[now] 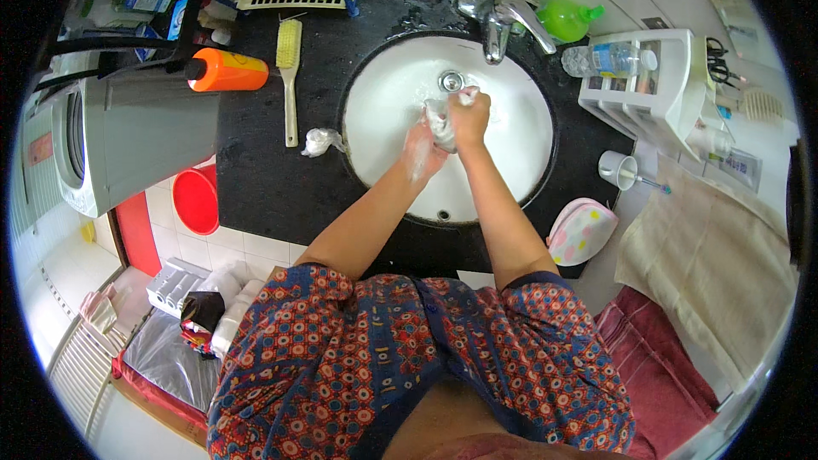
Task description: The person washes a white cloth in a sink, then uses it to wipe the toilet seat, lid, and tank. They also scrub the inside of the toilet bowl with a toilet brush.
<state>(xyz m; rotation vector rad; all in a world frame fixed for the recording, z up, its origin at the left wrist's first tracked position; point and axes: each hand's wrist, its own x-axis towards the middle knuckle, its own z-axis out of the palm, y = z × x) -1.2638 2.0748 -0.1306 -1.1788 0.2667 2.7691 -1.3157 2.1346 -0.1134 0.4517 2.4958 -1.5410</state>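
Over a white oval sink (377,102), both my hands grip a wet, whitish cloth (439,124). Soapy lather coats my left hand (422,147), which cups the cloth from the left and below. On the other side, my right hand (470,116) is closed around the cloth, and a white bit of it shows at the top of the fist. The metal drain (452,81) lies just beyond my hands. Above the sink's far rim stands a chrome faucet (498,22); no stream of water can be seen.
Left of the sink on the black countertop (255,185) lie a scrub brush (289,76), an orange bottle (230,70) and a crumpled plastic bag (321,142). At right are a plastic water bottle (607,60), a white drawer unit (639,99), a cup (617,169) and a dotted pouch (583,232).
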